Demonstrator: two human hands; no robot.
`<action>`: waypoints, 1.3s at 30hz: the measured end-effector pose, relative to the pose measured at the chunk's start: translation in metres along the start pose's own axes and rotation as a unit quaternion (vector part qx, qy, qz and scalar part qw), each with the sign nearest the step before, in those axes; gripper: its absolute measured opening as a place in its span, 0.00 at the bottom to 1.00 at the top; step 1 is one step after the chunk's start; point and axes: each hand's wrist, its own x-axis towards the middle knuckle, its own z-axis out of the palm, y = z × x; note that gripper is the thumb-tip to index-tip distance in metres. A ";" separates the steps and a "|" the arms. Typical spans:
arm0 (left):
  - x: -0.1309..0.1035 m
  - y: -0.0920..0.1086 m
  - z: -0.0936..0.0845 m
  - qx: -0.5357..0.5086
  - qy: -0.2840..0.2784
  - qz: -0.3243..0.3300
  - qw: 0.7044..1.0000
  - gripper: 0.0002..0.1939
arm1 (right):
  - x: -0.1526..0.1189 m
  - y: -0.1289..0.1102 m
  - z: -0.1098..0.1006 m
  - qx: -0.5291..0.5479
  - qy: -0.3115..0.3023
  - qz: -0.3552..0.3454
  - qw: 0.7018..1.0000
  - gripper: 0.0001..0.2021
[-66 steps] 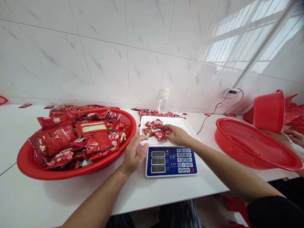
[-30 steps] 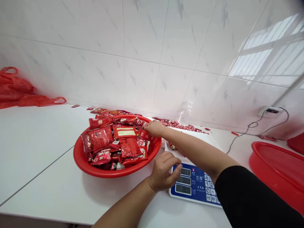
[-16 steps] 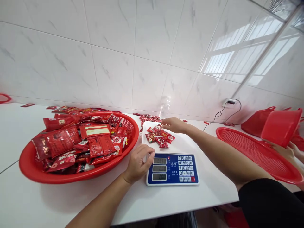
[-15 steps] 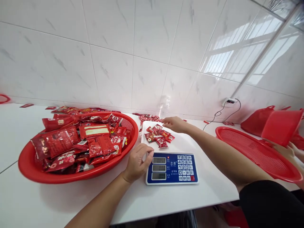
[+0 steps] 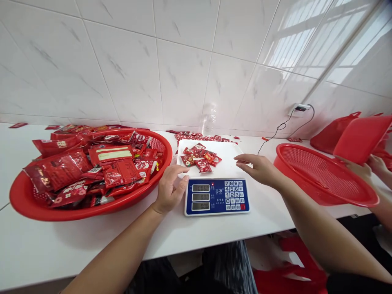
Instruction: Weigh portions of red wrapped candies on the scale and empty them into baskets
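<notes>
- My left hand [image 5: 169, 188] rests on the white counter [image 5: 45, 249] at the near-left corner of the digital scale [image 5: 216, 196]; the fingers are loosely spread and hold nothing, the fingertips just beside the scale's white weighing pan [image 5: 228, 163].
- My right hand [image 5: 259, 168] hovers off the pan's right edge, palm down, fingers open and empty, apart from the sachets.
- Between my two hands lies the scale's blue panel, with three small displays and a keypad; the figures are too small to read.
- Just beyond my hands, a small heap of red sachets [image 5: 199, 157] lies on the far-left part of the pan. Judged from this, one portion is loaded and neither hand touches it.
- To the left of my left hand stands the large red basket [image 5: 92, 210], heaped with red packets [image 5: 92, 167]; most of the stock appears to remain unweighed.
- To the right of my right hand sits an empty red mesh basket [image 5: 324, 183]. Past it, another person's hands [image 5: 364, 168] hold a tilted red container [image 5: 361, 136].
- Farthest off, loose sachets [image 5: 199, 136] lie along the tiled wall [image 5: 183, 61].
</notes>
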 end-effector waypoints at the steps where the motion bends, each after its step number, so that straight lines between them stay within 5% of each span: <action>1: 0.000 -0.001 0.000 -0.001 0.000 0.000 1.000 0.08 | -0.001 0.001 0.000 0.001 -0.001 0.002 1.000 0.15; 11: 0.001 -0.002 0.000 -0.004 0.004 0.001 1.000 0.08 | 0.006 -0.008 0.009 0.022 -0.040 -0.024 0.999 0.14; 16: 0.000 -0.005 -0.001 -0.025 -0.021 0.004 0.999 0.10 | 0.020 -0.028 0.025 0.023 -0.049 -0.111 0.992 0.15; 23: -0.003 -0.001 -0.006 -0.066 -0.044 0.016 0.997 0.12 | 0.041 -0.065 0.048 -0.096 -0.049 -0.166 0.980 0.19; 26: -0.004 0.009 -0.006 -0.152 -0.043 -0.050 0.986 0.09 | 0.047 -0.073 0.054 -0.151 -0.052 -0.165 0.973 0.15; 28: -0.003 0.016 -0.006 -0.275 -0.064 -0.144 0.949 0.09 | 0.050 -0.074 0.058 -0.175 -0.041 -0.164 0.970 0.11; 33: 0.006 0.027 -0.003 -0.491 -0.183 -0.403 0.750 0.18 | 0.047 -0.069 0.061 -0.165 0.097 -0.176 0.965 0.13; 36: 0.008 0.026 -0.003 -0.539 -0.215 -0.468 0.667 0.23 | 0.034 -0.080 0.055 -0.109 0.178 -0.254 0.945 0.11; 39: 0.008 0.021 -0.003 -0.612 -0.196 -0.470 0.605 0.22 | 0.018 -0.097 0.051 -0.066 0.150 -0.361 0.918 0.10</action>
